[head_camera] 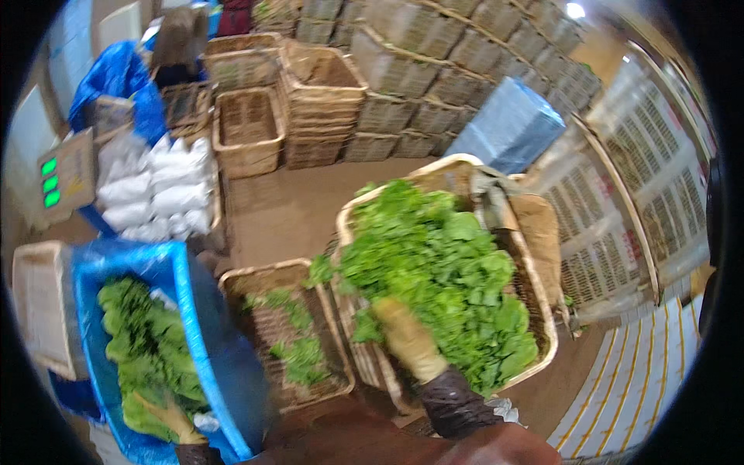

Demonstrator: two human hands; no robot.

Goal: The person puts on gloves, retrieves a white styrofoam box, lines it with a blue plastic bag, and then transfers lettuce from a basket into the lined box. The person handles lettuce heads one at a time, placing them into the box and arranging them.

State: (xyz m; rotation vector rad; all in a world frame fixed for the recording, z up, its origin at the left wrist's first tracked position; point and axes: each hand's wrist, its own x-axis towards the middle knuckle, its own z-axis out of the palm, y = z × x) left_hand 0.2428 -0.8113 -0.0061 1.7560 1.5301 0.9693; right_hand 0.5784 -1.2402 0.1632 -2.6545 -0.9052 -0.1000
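My left hand (168,418), in a yellowish glove, rests on leafy greens (151,343) inside a crate lined with blue plastic (195,325) at the lower left. My right hand (407,337), gloved the same way and with a dark sleeve, is at the near left edge of a heap of bright green leaves (436,261). That heap fills a large plastic basket (543,302) at the centre right. The fingers of the right hand are blurred, and whether they grip any leaves is unclear. Between the two containers lies a low basket (346,354) with a few loose leaves.
Stacked empty baskets (322,110) and a single basket (250,148) stand beyond. White plastic packs (180,174) are piled at the left, near a cardboard box (70,174). Crates (407,64) line the back, with a blue-wrapped block (508,128) before them. A striped panel (628,378) lies lower right.
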